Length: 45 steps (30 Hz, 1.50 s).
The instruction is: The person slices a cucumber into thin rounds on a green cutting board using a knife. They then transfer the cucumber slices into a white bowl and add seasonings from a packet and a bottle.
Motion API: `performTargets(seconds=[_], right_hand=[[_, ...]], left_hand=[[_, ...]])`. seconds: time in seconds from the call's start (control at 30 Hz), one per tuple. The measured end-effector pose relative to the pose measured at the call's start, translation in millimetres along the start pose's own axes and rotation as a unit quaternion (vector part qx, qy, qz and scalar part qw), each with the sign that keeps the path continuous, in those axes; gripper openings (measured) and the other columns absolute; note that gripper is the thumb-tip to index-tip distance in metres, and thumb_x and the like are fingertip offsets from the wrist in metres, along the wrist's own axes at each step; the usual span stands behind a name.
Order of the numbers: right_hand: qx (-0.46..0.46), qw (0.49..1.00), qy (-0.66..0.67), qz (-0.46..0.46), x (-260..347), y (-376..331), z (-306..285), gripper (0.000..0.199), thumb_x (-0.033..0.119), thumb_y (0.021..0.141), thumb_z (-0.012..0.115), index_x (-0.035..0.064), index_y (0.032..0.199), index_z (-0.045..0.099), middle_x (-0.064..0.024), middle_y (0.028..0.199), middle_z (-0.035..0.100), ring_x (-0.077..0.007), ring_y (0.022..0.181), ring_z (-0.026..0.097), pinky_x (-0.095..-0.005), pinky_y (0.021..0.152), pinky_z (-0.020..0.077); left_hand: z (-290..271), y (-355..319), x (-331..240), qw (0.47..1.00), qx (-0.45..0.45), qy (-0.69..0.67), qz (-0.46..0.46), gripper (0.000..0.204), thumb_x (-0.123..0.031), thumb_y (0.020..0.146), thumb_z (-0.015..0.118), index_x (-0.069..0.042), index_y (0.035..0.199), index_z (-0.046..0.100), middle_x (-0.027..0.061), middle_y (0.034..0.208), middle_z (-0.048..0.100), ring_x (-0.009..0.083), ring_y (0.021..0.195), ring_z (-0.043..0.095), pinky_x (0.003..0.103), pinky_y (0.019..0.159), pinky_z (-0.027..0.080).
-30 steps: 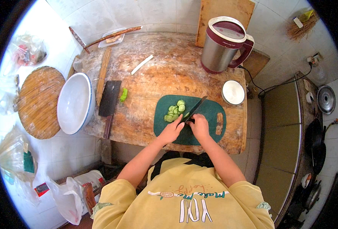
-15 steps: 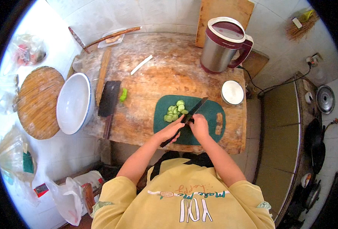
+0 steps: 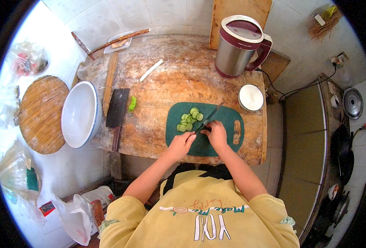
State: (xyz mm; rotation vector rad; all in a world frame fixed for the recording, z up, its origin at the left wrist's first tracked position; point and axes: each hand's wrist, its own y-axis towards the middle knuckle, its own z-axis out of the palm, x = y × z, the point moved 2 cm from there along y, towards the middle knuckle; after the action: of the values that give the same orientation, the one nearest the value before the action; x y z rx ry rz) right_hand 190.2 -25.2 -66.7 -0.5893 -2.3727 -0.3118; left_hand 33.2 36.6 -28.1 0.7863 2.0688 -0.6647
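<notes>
On the green cutting board (image 3: pixel 178 110) lies a small heap of cucumber slices (image 3: pixel 187 120). My left hand (image 3: pixel 180 145) is closed at the lower end of a dark knife (image 3: pixel 211 118), whose handle is hidden by the fingers. Its blade slants up to the right across the board, just right of the slices. Right of the blade, my right hand (image 3: pixel 216 135) has its fingers curled down and pressed together by the knife. What lies under those fingertips is too dark and small to tell.
A cleaver (image 3: pixel 117 108), a green pepper piece (image 3: pixel 133 103) and a white enamel basin (image 3: pixel 79 115) are to the left. A white bowl (image 3: pixel 251 98) and a steel soymilk maker (image 3: pixel 240 47) stand at the right. A white strip (image 3: pixel 151 70) lies farther back on the wooden table (image 3: pixel 183 78).
The left hand has turned and its fingers have closed up. The knife handle that stuck out below it no longer shows, and the blade has shifted slightly. My right hand stays nearly in place.
</notes>
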Motion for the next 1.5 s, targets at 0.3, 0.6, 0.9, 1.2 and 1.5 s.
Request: performTargets(seconds=[0.3,0.6,0.9,1.2,1.5], right_hand=[[0.005,1.000,0.027,0.001,-5.4,-0.8,6.5,0.026,0.014,0.060,0.074,0.0001,0.079,0.063,-0.0173,0.085,0.060,-0.0350,0.085,0.056,-0.0422,0.074,0.0461],[0.016,0.999,0.024,0.021,-4.3,-1.1,4.3,0.029,0.012,0.061,0.074,0.0016,0.086,0.063,-0.0174,0.088,0.060,-0.0346,0.086,0.056,-0.0422,0.072,0.0468],[0.013,1.000,0.023,0.009,-2.9,-0.9,4.2,0.028,0.013,0.062,0.073,0.0015,0.086,0.063,-0.0166,0.089,0.060,-0.0342,0.087,0.055,-0.0413,0.074,0.0465],[0.009,1.000,-0.013,0.000,-3.7,-1.7,7.6,0.020,0.009,0.063,0.072,-0.0005,0.078,0.063,-0.0138,0.077,0.056,-0.0314,0.080,0.055,-0.0410,0.070,0.0458],[0.038,0.999,-0.028,0.021,-7.6,-1.1,10.5,0.019,0.003,0.063,0.066,-0.0004,0.080,0.058,-0.0153,0.085,0.055,-0.0332,0.088,0.054,-0.0413,0.077,0.0457]], left_hand=[[0.2,-13.5,-3.2,0.998,-0.008,0.040,0.043,0.030,-0.026,0.090,0.049,0.001,0.101,0.057,0.0219,0.077,0.060,0.0367,0.072,0.060,0.040,0.062,0.047],[-3.1,-14.5,-4.1,0.996,0.031,0.078,-0.007,0.030,-0.027,0.091,0.046,0.001,0.097,0.055,0.0237,0.078,0.059,0.0404,0.075,0.058,0.045,0.063,0.045],[-3.2,-7.2,-11.0,0.997,0.042,0.069,0.001,0.030,-0.026,0.091,0.045,0.002,0.092,0.054,0.0244,0.075,0.058,0.0415,0.075,0.057,0.045,0.064,0.044],[8.8,15.2,-0.2,0.996,0.039,0.086,-0.009,0.031,-0.027,0.091,0.045,0.003,0.092,0.053,0.0249,0.075,0.058,0.0423,0.074,0.056,0.047,0.063,0.043],[22.6,23.9,19.8,0.998,0.058,-0.038,-0.015,0.045,-0.029,0.092,0.041,-0.005,0.130,0.036,0.0116,0.061,0.051,0.0237,0.049,0.051,0.036,0.047,0.042]])
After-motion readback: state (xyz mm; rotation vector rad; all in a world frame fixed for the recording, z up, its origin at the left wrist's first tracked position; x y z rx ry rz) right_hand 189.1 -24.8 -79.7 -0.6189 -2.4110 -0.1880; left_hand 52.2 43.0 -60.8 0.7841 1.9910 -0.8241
